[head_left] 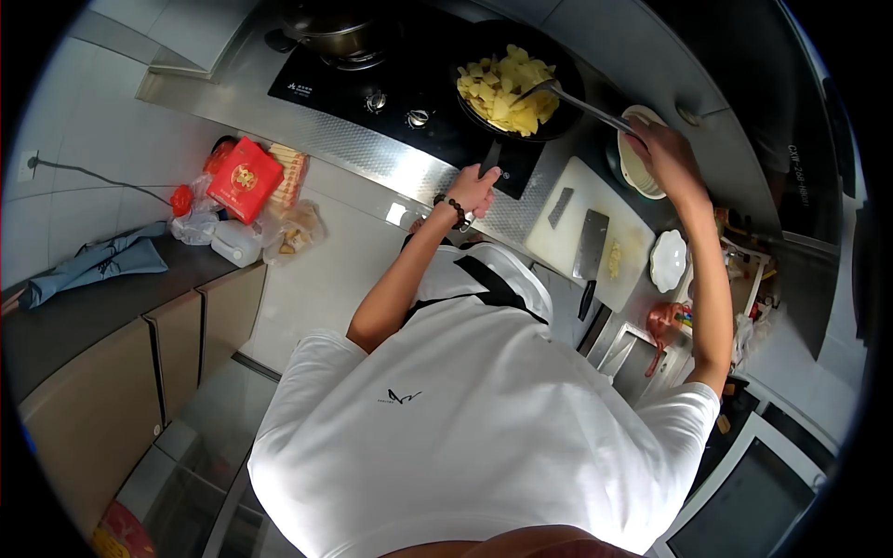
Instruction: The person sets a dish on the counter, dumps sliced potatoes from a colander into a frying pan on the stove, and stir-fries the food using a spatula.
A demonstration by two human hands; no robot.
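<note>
Handle (489, 158), black and straight, sits inside the closed left hand (473, 192), fingers wrapped around it. The right hand (664, 156) is closed around the upper end of a long grey metal spatula (600, 112), whose head reaches into pale yellow thin slices (507, 88) heaped in a round black pan (566, 79). That pan sits on a black glass cooktop (409, 84), with a lidded metal pot (342, 45) at its other end. Near the right hand is a pale ribbed bowl (636, 171); beside the cooktop, a white cutting board (551, 244) bears a broad-bladed cleaver (592, 240) and small pale chopped pieces (615, 259), near a white scalloped dish (668, 261)
</note>
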